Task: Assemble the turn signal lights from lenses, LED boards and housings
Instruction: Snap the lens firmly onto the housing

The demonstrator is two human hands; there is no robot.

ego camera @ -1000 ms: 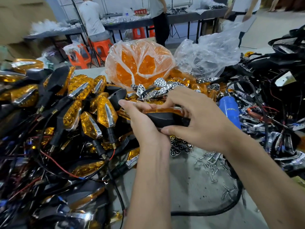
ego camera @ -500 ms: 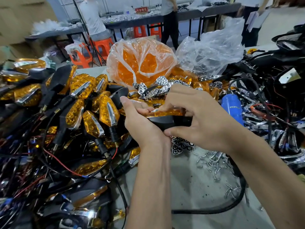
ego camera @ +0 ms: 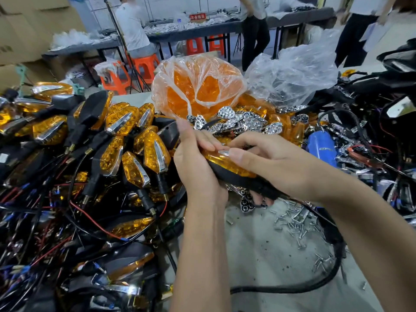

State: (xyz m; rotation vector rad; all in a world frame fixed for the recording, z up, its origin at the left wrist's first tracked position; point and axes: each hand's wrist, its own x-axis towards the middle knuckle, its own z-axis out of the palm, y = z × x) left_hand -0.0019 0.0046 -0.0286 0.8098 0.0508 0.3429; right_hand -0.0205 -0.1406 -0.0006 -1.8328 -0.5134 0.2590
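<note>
Gripping glossy faceted amber lens (ego camera: pixel 227 162) on matte black housing (ego camera: pixel 238 180): left hand (ego camera: pixel 195 167), right hand (ego camera: pixel 270 163) both clamped.

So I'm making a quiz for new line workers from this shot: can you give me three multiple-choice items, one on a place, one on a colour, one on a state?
1. Where does the heap of loose screws lie?
A. On the bare table to the right of the forearms
B. Inside the orange bag
C. On a stool

2. What colour is the lens of the turn signal light being held?
A. Red
B. Amber
C. Clear

3. How is that light held?
A. It lies free on the table
B. One hand only grips it
C. Both hands grip it

Answers: 1 A, the screws are scattered on the grey table below the right hand. 2 B, the lens shows amber over its black housing. 3 C, the left hand wraps one end and the right hand's fingers curl round the other.
</note>
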